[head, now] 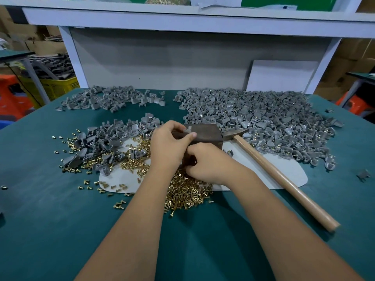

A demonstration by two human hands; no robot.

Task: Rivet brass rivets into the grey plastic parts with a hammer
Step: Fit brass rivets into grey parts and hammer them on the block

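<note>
A dark metal block (207,133) stands at the table's middle. My left hand (169,145) lies over its left side, fingers and thumb curled round a small grey plastic part (188,129) on the block's top. My right hand (205,162) is curled against the block's front face, just above the pile of brass rivets (186,192); its fingertips are hidden, so I cannot see what they hold. The hammer (280,175) lies unheld, its head against the block's right side and its wooden handle pointing toward the near right.
A large heap of grey parts (263,118) fills the right back. Smaller heaps lie at the near left (109,140) and back left (113,98). A white mat (284,169) lies under the block and hammer on the green table (60,220). A shelf frame (182,21) overhangs the back.
</note>
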